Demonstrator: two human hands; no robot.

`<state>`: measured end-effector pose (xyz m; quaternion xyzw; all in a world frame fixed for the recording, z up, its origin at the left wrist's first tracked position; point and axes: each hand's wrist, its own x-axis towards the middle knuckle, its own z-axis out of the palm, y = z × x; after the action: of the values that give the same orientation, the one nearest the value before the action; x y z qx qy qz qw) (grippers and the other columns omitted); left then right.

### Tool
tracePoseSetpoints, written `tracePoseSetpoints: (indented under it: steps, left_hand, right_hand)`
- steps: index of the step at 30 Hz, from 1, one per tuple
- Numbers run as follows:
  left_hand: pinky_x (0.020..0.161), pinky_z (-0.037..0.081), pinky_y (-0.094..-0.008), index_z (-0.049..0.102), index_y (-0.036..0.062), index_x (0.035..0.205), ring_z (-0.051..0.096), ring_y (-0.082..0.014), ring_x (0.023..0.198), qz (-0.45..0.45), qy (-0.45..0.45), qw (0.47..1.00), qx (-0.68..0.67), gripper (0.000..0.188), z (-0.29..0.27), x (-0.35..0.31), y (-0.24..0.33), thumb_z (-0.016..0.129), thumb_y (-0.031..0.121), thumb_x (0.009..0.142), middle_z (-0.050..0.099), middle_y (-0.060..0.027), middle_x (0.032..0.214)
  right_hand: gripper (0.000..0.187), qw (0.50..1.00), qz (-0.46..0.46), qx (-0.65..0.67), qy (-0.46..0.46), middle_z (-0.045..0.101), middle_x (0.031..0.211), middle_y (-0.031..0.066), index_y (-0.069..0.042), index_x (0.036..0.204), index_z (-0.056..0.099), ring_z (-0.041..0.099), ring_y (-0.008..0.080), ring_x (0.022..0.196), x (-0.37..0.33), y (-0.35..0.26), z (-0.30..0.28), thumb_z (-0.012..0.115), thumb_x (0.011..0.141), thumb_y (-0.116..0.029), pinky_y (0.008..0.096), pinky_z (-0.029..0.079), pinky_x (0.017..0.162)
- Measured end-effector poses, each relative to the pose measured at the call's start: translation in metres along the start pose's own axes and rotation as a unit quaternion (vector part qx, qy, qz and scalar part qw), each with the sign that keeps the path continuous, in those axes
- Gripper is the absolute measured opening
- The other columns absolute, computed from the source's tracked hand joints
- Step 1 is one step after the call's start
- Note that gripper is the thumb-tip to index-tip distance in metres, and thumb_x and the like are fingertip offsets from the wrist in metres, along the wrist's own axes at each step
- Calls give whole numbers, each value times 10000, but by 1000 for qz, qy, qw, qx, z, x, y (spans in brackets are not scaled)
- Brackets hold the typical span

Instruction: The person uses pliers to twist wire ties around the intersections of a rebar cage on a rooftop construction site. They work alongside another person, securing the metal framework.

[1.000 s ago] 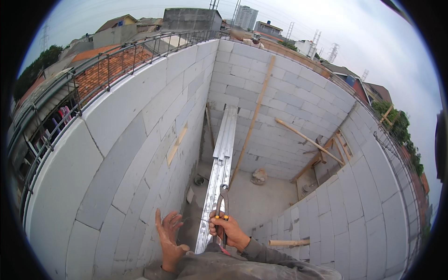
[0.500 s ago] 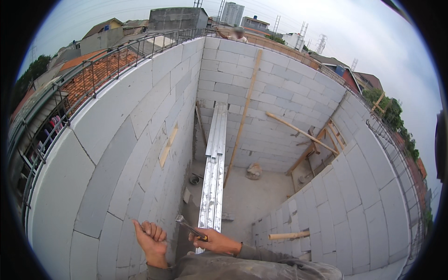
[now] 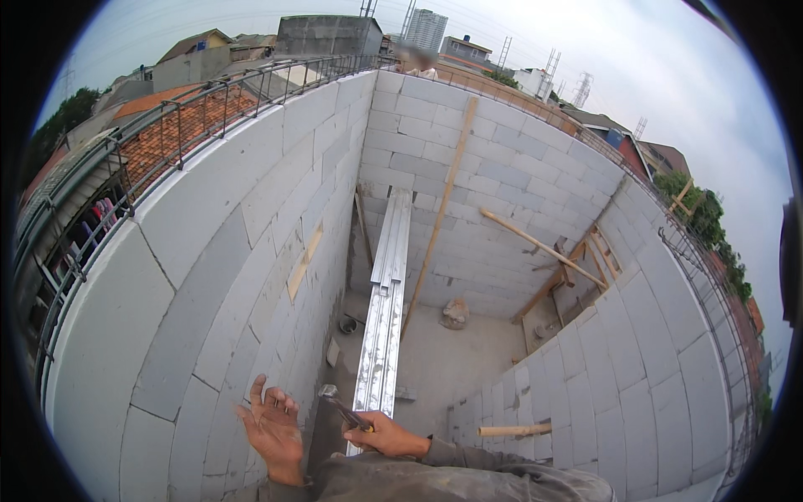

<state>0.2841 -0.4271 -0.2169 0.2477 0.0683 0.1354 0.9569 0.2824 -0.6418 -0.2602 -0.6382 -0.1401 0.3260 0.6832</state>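
My right hand (image 3: 387, 436) is wrapped round the grip of a hammer (image 3: 345, 410) with a dark and yellow handle. The metal head of the hammer points up and to the left. Held beside the block wall at the left, my left hand (image 3: 274, 432) has its palm up and its fingers apart, with nothing seen in it. Beneath the right hand, a long run of shiny metal channels (image 3: 381, 335) stretches away toward the far wall. The ends of the channels nearest me are hidden behind my hand and sleeve.
Pale block walls (image 3: 205, 276) enclose a deep room on several sides. Rebar (image 3: 180, 138) runs along the left wall's top. A wooden pole (image 3: 442, 213) leans on the far wall, a sack (image 3: 455, 314) lies on the floor, and another person (image 3: 422, 71) is beyond.
My left hand has opened from curled fingers to spread ones. The hammer stays in my right hand, nearly in the same place. The view has shifted slightly.
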Motion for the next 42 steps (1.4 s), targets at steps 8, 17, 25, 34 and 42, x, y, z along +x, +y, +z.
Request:
tracePoseSetpoints:
  steps: [8, 17, 25, 34, 42]
  left_hand:
    - [893, 595, -390, 385, 1, 1494, 665, -249, 1029, 22, -124, 988, 88, 804, -18, -9, -11, 703, 504, 953, 645, -107, 1123]
    - [828, 617, -442, 619, -18, 1257, 715, -303, 977, 5, -162, 975, 149, 677, -42, 5, -8, 684, 575, 936, 715, -136, 1015]
    - [889, 601, -468, 488, -37, 1429, 651, -360, 1138, -50, -253, 965, 39, 940, 9, -13, 19, 620, 728, 898, 636, -214, 1252]
    - [900, 601, -476, 637, -42, 1231, 688, -313, 1060, -78, -210, 959, 172, 711, -17, -2, 2, 683, 595, 920, 705, -184, 1093]
    - [761, 611, -378, 655, -12, 1130, 728, -233, 835, -26, -95, 971, 219, 441, -32, -3, -21, 708, 400, 982, 746, -110, 935]
  right_hand:
    - [179, 953, 22, 302, 24, 536, 720, 10, -31, 1040, 600, 501, 107, 607, -7, -9, -9, 690, 998, -180, 280, 420, 557]
    - [174, 957, 10, 284, 50, 528, 716, 9, -30, 1047, 601, 496, 110, 609, -16, -20, -10, 687, 1000, -173, 286, 431, 575]
    - [164, 946, -22, 320, 53, 520, 727, 4, -37, 1022, 600, 491, 96, 643, -23, -23, -24, 683, 998, -176, 293, 440, 601]
    - [170, 950, 16, 309, 47, 519, 715, 6, -46, 1047, 588, 486, 109, 613, -26, -9, -13, 691, 990, -168, 286, 425, 576]
    - [170, 958, 17, 285, 39, 522, 707, 3, -46, 1036, 593, 483, 100, 600, -27, -14, -12, 690, 995, -179, 269, 409, 555]
